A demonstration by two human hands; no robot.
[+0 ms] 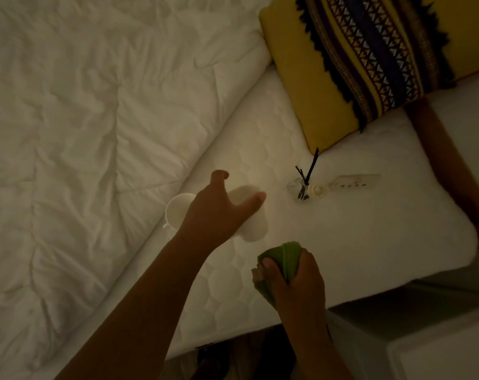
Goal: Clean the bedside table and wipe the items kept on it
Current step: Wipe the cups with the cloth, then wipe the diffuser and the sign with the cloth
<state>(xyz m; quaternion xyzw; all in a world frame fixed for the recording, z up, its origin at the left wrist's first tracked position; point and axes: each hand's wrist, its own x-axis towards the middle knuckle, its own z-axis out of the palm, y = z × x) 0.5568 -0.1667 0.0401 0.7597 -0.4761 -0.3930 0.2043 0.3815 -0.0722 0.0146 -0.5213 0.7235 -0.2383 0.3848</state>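
Note:
My left hand [219, 212] hovers with fingers spread over two white items that lie on the mattress [356, 231]: a round white mug [175, 209] to its left and a pale white container [253, 226] under the thumb. I cannot tell whether the hand touches either one. Nearer to me, at the mattress edge, my right hand [296, 281] is closed around a bunched green cloth [283, 256]. A small glass reed diffuser [301, 187] with black sticks lies further right on the mattress, beside a small round white piece [319, 190] and a flat white strip-shaped device [353, 181].
The room is dim. A rumpled white duvet [82, 133] covers the left half. A yellow patterned cushion [356, 64] lies at the top right. Brown wooden bed frame [446, 160] runs along the right. A white furniture surface [438, 357] shows at the bottom right.

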